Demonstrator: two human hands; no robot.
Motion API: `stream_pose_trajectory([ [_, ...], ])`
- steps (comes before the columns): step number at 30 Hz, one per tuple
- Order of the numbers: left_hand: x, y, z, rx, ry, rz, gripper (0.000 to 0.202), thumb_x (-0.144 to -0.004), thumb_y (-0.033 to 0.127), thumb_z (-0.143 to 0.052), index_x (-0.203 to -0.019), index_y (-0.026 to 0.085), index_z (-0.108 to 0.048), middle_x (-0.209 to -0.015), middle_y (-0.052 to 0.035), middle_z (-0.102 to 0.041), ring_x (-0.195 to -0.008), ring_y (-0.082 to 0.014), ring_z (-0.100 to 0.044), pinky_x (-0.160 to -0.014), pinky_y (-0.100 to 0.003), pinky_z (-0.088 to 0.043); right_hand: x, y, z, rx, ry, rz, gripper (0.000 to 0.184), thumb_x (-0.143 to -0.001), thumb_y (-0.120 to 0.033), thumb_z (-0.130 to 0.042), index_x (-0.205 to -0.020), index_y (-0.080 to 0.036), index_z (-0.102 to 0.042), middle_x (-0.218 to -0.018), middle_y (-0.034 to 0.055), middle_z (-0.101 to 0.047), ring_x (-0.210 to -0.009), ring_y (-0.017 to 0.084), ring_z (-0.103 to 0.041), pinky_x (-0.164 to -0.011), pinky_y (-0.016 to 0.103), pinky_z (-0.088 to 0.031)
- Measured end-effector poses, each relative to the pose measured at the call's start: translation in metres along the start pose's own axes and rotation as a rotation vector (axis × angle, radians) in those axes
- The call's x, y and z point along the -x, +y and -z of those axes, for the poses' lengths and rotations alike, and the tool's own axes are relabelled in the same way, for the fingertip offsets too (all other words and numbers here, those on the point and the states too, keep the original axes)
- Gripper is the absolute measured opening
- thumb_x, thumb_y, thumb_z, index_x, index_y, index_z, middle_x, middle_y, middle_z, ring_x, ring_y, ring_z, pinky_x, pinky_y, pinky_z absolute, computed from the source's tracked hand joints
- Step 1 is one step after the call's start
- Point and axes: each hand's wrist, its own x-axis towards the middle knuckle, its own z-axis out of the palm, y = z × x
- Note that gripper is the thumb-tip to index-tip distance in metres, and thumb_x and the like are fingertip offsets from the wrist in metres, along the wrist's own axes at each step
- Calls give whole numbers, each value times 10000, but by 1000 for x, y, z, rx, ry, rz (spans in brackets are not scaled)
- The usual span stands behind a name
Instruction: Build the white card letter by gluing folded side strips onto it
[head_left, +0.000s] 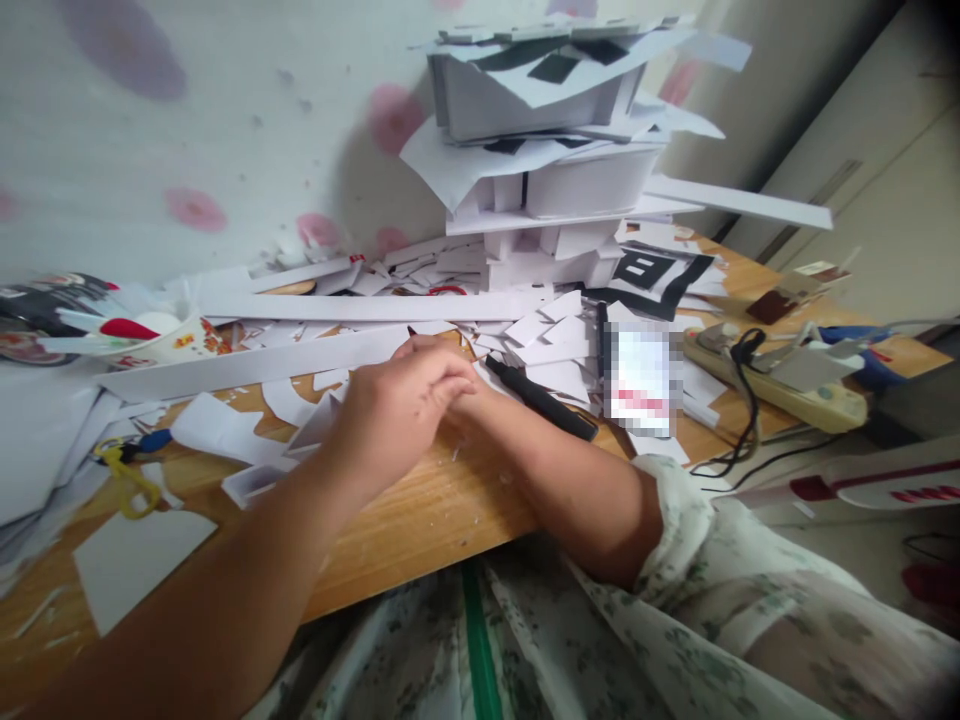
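My left hand point(397, 405) sits curled over the middle of the wooden table point(420, 520), fingers closed, knuckles towards me. It covers most of my right hand point(466, 385), whose forearm comes in from the right; its fingers are hidden. A thin dark tip point(411, 331) pokes out just above the hands; I cannot tell which hand grips it. The hands rest against a long white strip point(247, 365) and small white board scraps point(551, 340). A black pen-like tool point(541, 400) lies just right of the hands, untouched.
A tall pile of white board boxes point(540, 150) stands at the back. A power strip with cables point(780, 385) lies right, a blurred card point(641, 380) beside it. Yellow-handled scissors point(127, 485) and a paper cup point(169, 340) are left. White offcuts litter the table.
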Motion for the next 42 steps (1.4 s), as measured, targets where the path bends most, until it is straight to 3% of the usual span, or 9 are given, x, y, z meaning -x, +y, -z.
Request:
stream_pose_trajectory([
  [5,21,-12,38,-99,272,148,121,-867,332,-644,-826,249,-722,-800,49,-738,-739,-147,-646,-679,-282,-465,-2,-25,-6,-55,100,-70,119,-825,-187,-581,-711,-189,-614,-545,-57,-559,-491,77,-482,-529,213,-426],
  [8,30,-11,53,-191,482,358,148,-854,333,-632,-844,217,-724,-811,46,-715,-773,-168,-631,-631,-319,-417,0,-33,-8,-146,120,-104,143,-887,-221,-516,-775,-189,-599,-531,-67,-541,-480,81,-489,-582,237,-486],
  [10,36,-10,60,-213,546,489,212,-887,355,-572,-937,204,-713,-880,41,-702,-840,-203,-632,-589,-331,-358,2,-38,-9,-195,111,-116,166,-919,-225,-479,-810,-187,-599,-538,-58,-556,-488,92,-507,-603,257,-511],
  [12,41,-14,64,-206,570,516,266,-917,374,-522,-1006,190,-692,-934,33,-691,-895,-237,-629,-573,-340,-324,5,-42,-11,-227,101,-114,181,-940,-214,-459,-836,-187,-603,-562,-50,-578,-510,97,-532,-628,262,-527],
  [16,44,-33,68,-236,477,429,236,-906,373,-543,-951,213,-709,-836,70,-698,-852,-212,-633,-614,-359,-386,7,-46,-14,-290,126,-84,227,-964,-174,-431,-818,-185,-603,-562,-52,-571,-508,86,-529,-635,245,-534],
  [21,45,-57,64,-134,366,308,123,-822,358,-690,-829,250,-749,-810,76,-747,-842,-204,-679,-819,-388,-521,5,-45,-12,-304,165,-39,195,-943,-157,-485,-789,-188,-600,-544,-72,-515,-480,69,-466,-625,223,-527],
  [28,60,-78,59,6,151,89,39,-813,337,-727,-834,327,-760,-809,69,-767,-734,-166,-715,-650,-276,-567,15,-43,-19,-124,75,70,136,-874,-220,-583,-746,-195,-620,-575,-64,-530,-521,73,-482,-614,227,-514],
  [35,65,-68,41,320,143,204,198,-923,206,-581,-1095,279,-648,-806,55,-770,-741,-119,-730,-707,-205,-582,36,-22,-31,177,-200,88,202,-780,-322,-754,-721,-186,-617,-618,-43,-605,-584,88,-545,-606,230,-453],
  [42,64,-54,30,756,145,242,151,-856,103,-638,-903,233,-576,-779,67,-759,-713,-104,-742,-656,-148,-586,46,-10,-42,212,-375,-49,315,-764,-343,-793,-674,-176,-542,-572,-61,-566,-544,68,-502,-564,204,-390],
])
